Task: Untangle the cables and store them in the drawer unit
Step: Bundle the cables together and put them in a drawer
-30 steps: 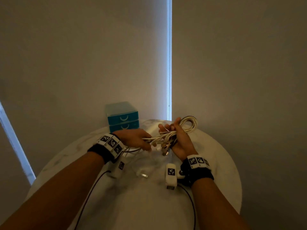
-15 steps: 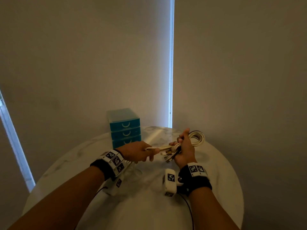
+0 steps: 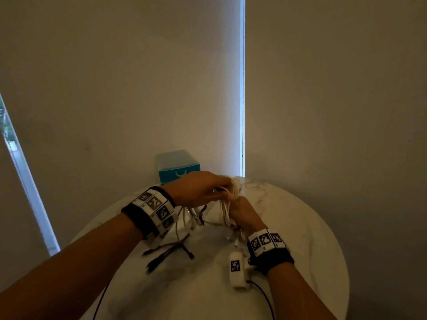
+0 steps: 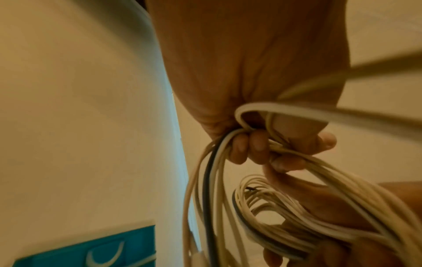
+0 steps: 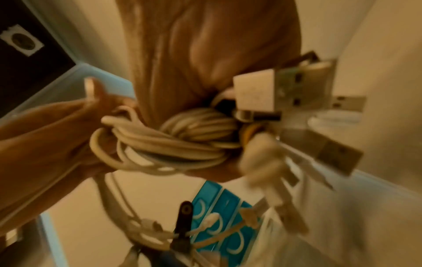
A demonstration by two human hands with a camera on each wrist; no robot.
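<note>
While both hands work above the marble desk (image 3: 288, 227), left hand (image 3: 196, 188) fingers (image 4: 258, 146) are curled tight round white cable strands, and right hand (image 3: 242, 213) grips the coiled cable bundle (image 5: 182, 140), USB plugs (image 5: 283, 90) dangling. Teal drawer unit (image 3: 178, 167) sits behind the hands, drawers closed. No legible text; only square coded markers on wristbands (image 3: 265, 241).

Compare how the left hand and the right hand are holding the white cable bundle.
The left hand sits higher, palm down, its grip closed on the top of the white cable bundle where strands loop over its fingers. The right hand sits lower and nearer the person, gripping the coiled part, with USB plugs sticking out beside it. Both hands hold the same bundle above the round marble table.
</note>
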